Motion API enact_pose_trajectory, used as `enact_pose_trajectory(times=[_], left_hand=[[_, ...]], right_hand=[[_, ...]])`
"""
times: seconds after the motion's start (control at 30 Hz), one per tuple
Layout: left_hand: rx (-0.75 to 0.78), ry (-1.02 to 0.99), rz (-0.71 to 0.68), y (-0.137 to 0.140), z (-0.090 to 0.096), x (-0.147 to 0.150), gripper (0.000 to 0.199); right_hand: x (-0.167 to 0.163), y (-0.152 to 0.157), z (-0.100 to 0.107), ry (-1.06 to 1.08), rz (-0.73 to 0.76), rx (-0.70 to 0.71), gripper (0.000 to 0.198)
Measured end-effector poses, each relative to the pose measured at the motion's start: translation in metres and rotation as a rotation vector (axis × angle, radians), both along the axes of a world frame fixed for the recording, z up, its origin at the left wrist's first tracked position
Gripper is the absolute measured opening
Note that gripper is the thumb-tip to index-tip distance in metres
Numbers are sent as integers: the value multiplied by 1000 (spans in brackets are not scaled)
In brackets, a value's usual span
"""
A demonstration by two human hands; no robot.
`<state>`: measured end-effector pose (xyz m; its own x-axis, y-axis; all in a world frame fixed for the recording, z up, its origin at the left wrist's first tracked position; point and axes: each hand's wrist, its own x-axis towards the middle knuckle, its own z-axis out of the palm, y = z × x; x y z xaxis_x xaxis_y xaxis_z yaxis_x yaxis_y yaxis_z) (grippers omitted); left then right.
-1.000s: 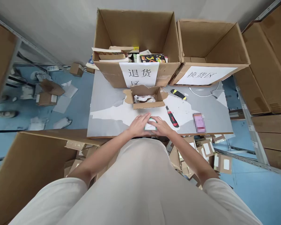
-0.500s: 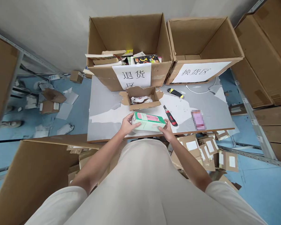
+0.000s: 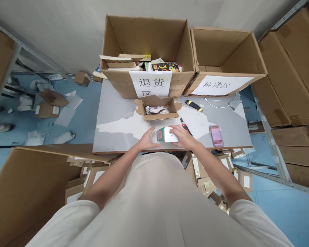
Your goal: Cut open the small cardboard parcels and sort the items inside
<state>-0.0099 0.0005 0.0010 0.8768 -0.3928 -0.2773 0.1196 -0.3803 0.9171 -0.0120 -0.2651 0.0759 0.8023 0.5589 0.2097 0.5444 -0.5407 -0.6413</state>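
A small product box [image 3: 170,134], white on the side facing me with a green and pink end, is held over the front of the table. My right hand [image 3: 183,136] wraps round its right part. Just left of it, my left hand [image 3: 148,139] is open, thumb and fingers apart, without touching the box as far as I can see. Behind the hands stands an open small carton [image 3: 159,116] with crumpled paper inside. A red and black utility knife [image 3: 185,126] lies partly hidden behind my right hand. Farther back is a black and yellow utility knife [image 3: 194,105].
Two big cardboard boxes with paper signs stand at the back, the left box [image 3: 121,84] holding books, the right box [image 3: 195,70] beside it. A blurred pink item [image 3: 216,136] lies on the table [image 3: 113,139] at right. Cartons are heaped below.
The product box has been turned so its white side shows instead of the green and pink face. My left hand has let go of it; my right hand has moved over its right part.
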Motion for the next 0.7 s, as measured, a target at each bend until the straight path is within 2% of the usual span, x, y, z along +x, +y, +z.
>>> enact_pose_trajectory(times=[0.07, 0.13, 0.27, 0.33, 0.4, 0.57, 0.63, 0.7], left_hand=[[98, -170, -84, -8, 7, 4, 122], [106, -286, -142, -16, 11, 6, 118], [89, -337, -135, -24, 7, 8, 85], [89, -333, -131, -23, 2, 8, 78], [92, -330, -132, -21, -1, 8, 78], [108, -333, -150, -22, -4, 11, 77], [110, -329, -149, -23, -4, 12, 74], [103, -329, -144, -23, -4, 12, 71]], right_hand=[[7, 10, -6, -28, 95, -95, 42], [11, 18, -19, -23, 135, -152, 42], [12, 25, -36, 12, 169, -250, 46], [13, 28, -32, 7, 212, -304, 54], [15, 33, -24, -19, 281, -356, 59], [27, 50, -4, -24, 329, -507, 45], [31, 49, 1, -4, 332, -501, 40], [30, 39, 4, 7, 311, -412, 35]])
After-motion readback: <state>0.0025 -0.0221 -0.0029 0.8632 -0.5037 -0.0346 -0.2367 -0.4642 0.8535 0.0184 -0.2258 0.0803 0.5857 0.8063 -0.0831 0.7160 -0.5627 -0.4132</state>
